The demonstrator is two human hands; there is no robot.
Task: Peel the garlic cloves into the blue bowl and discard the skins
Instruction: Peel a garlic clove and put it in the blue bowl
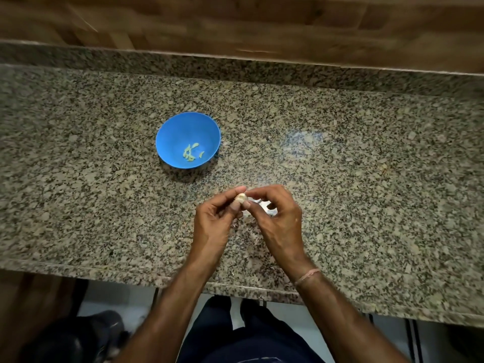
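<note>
— Where is the clove?
— The small pale garlic clove (pixel 241 197) is held just above the speckled granite countertop (pixel 366 179), in the middle of the scene, toward the near edge.
— Which hand has it?
— Both. The left hand (pixel 213 222) pinches it between thumb and forefinger. The right hand (pixel 279 218) has its curled forefinger and thumb closed on the clove's right side.
— And the bowl?
— The round blue plastic bowl (pixel 170 132) stands farther off and left of the hands, well apart from them. A few peeled yellowish cloves (pixel 190 154) lie in its bottom.
— Anything under the hands?
— A whitish patch (pixel 269 208) just below the right fingers, too blurred to tell skin from glare.
— What else?
— A thin pinkish thread band (pixel 307 275) on the right wrist, and a brown wooden wall (pixel 262 27) along the counter's far side.
</note>
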